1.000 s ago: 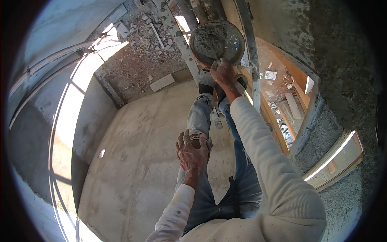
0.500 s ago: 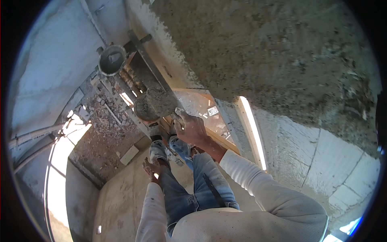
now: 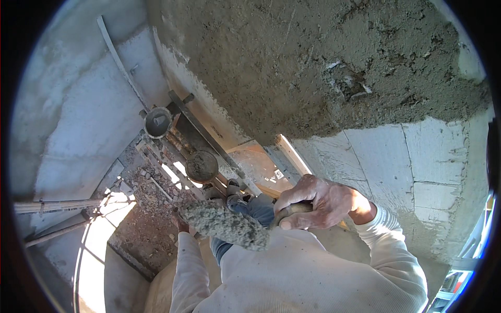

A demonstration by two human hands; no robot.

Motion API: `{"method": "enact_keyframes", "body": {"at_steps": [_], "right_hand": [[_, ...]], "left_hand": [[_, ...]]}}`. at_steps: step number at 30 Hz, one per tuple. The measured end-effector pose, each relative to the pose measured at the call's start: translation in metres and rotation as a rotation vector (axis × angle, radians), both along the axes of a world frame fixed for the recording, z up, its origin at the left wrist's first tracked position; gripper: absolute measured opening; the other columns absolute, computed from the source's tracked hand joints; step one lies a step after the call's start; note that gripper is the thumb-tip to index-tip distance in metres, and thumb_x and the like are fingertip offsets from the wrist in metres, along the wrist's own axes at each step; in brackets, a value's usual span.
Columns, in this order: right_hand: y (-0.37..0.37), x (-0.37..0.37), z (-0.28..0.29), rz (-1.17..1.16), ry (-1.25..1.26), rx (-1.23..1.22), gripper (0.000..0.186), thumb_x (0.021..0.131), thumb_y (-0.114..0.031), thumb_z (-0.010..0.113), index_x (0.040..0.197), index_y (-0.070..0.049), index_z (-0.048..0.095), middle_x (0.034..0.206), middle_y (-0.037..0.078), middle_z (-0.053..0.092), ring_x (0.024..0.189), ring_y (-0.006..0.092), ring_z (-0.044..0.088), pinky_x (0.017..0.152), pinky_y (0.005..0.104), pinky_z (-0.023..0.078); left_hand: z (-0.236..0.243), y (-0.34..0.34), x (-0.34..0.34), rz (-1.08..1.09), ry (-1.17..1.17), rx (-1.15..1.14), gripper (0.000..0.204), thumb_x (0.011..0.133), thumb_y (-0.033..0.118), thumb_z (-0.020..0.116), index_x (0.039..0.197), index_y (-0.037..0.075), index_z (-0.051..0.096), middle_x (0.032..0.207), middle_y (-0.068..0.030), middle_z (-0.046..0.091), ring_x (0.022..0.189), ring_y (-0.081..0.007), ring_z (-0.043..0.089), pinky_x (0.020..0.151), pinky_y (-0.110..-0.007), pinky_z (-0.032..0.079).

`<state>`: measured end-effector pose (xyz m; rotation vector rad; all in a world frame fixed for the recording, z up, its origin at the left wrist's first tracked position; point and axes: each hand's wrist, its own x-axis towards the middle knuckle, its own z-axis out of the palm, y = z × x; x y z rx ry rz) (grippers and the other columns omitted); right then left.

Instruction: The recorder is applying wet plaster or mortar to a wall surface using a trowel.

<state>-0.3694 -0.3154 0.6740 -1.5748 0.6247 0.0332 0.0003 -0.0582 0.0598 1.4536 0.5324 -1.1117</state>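
My right hand is closed around the handle of a trowel. A thick heap of wet grey mortar covers its blade in front of my body. Behind that heap my left hand shows only in part, low beside my leg, with its fingers hidden. Beyond the trowel stands a round bucket of mortar. On my right rises a block wall, its upper stretch coated with rough wet mortar.
A second bucket sits farther off on the planks, next to a long straight board. Rubble covers the ground below on the left. A thin batten leans against the far wall. Poles run at the left.
My right hand has risen from the near bucket toward my body and to the right, lifting the mortar-laden trowel. The view has shifted, showing more of the wall.
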Motion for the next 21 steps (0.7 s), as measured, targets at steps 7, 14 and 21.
{"method": "enact_keyframes", "body": {"at_steps": [7, 14, 21], "right_hand": [[-0.036, -0.131, 0.046, -0.86, 0.341, -0.607, 0.022, 0.105, -0.018, 0.059, 0.101, -0.002, 0.074, 0.062, 0.003, 0.063, 0.044, 0.0066, 0.053, 0.037, 0.0235, 0.045], [-0.037, -0.081, -0.084, -0.648, 0.727, -0.172, 0.023, 0.098, -0.02, 0.065, 0.096, 0.0, 0.075, 0.068, 0.005, 0.066, 0.054, 0.0095, 0.057, 0.049, 0.0298, 0.045], [0.022, -0.026, -0.456, -0.043, 0.844, -0.245, 0.045, 0.088, -0.028, 0.063, 0.122, 0.001, 0.067, 0.108, 0.027, 0.073, 0.102, 0.0416, 0.071, 0.091, 0.0477, 0.055]], "left_hand": [[0.033, -0.01, -0.08, -0.964, -0.627, 0.604, 0.043, 0.086, 0.03, 0.066, 0.117, 0.0, 0.073, 0.114, -0.0255, 0.073, 0.112, -0.0408, 0.068, 0.1, -0.047, 0.051], [-0.014, 0.084, -0.048, -1.022, -0.454, 0.562, 0.044, 0.091, 0.036, 0.07, 0.118, 0.001, 0.072, 0.118, -0.0216, 0.074, 0.112, -0.04, 0.068, 0.096, -0.046, 0.053], [0.005, 0.065, -0.189, -1.236, -0.561, 0.647, 0.068, 0.096, 0.047, 0.06, 0.145, 0.002, 0.05, 0.151, -0.0223, 0.048, 0.139, -0.0395, 0.046, 0.113, -0.049, 0.041]]}}
